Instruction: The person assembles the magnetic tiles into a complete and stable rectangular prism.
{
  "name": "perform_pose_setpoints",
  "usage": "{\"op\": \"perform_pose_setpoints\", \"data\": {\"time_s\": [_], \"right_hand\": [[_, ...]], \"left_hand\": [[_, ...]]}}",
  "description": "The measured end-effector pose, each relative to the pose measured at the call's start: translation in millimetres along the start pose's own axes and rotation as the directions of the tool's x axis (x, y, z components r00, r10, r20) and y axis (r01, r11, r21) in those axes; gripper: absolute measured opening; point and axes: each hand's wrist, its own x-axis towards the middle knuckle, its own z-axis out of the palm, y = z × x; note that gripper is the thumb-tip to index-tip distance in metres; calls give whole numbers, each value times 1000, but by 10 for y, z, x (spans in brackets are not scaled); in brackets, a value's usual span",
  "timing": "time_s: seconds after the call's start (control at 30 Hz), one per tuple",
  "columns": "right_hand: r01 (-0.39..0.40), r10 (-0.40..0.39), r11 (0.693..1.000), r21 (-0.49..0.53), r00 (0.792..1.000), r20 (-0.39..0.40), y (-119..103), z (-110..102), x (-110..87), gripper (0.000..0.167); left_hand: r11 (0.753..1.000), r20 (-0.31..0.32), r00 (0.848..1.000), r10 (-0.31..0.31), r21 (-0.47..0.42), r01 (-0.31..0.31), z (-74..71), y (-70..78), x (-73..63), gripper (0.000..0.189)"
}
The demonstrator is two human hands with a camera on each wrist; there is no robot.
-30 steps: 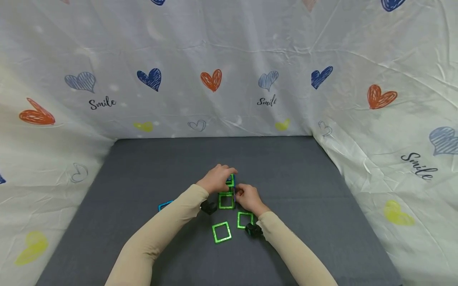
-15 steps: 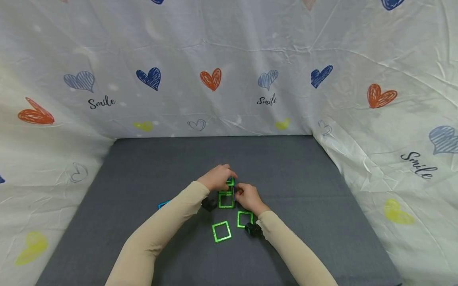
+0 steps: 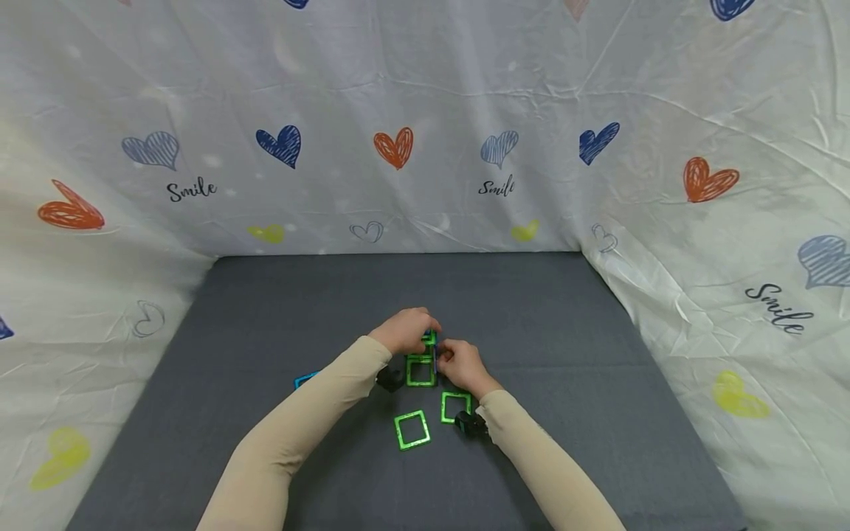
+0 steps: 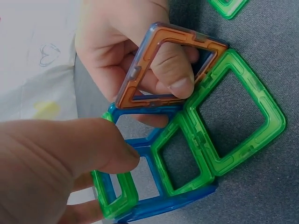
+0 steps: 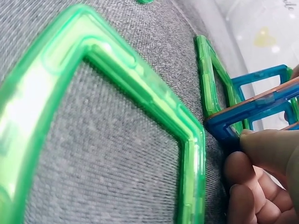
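Magnetic building tiles, open square frames, form a small structure on the dark cloth. In the head view my left hand point(image 3: 401, 330) is over its far end; in the left wrist view its thumb and fingers pinch a raised green tile point(image 4: 126, 198) beside blue tiles point(image 4: 173, 199). My right hand point(image 3: 461, 366) is at the structure's right side, where it pinches an upright orange-and-blue tile point(image 4: 128, 93), its thumb lying across the frame's opening. Two joined green tiles point(image 4: 275, 121) lie flat at the structure's base. My left hand hides part of the far side.
Two loose green tiles lie nearer me, one left point(image 3: 412, 430) and one right point(image 3: 455, 407), the latter close to the right wrist. A blue tile point(image 3: 305, 379) is partly covered by the left forearm. A white curtain with hearts point(image 3: 432, 221) borders the table point(image 3: 531, 310).
The green tile under my left hand has come down slightly and shows less in the head view. My right hand keeps its place at the structure's right side.
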Motion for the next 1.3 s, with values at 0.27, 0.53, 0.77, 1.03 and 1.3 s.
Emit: {"op": "perform_pose_setpoints", "data": {"time_s": [0.27, 0.53, 0.77, 1.03, 1.3], "right_hand": [[20, -20, 1000, -17, 1000, 10, 4, -11, 3, 24], [20, -19, 1000, -14, 1000, 3, 8, -20, 18, 21], [27, -27, 1000, -4, 999, -19, 8, 2, 12, 15], [36, -36, 999, 19, 999, -15, 5, 25, -17, 14], [39, -39, 999, 1, 999, -14, 10, 6, -19, 14]], "left_hand": [[1000, 14, 1000, -1, 0, 1, -9, 15, 2, 40], [1000, -13, 1000, 13, 5, -13, 14, -10, 10, 39], [1000, -24, 1000, 10, 9, -10, 29, 1, 15, 38], [1000, -47, 999, -10, 14, 10, 82, 26, 1, 37], [1000, -101, 995, 23, -13, -25, 156, 71, -36, 24]]}}
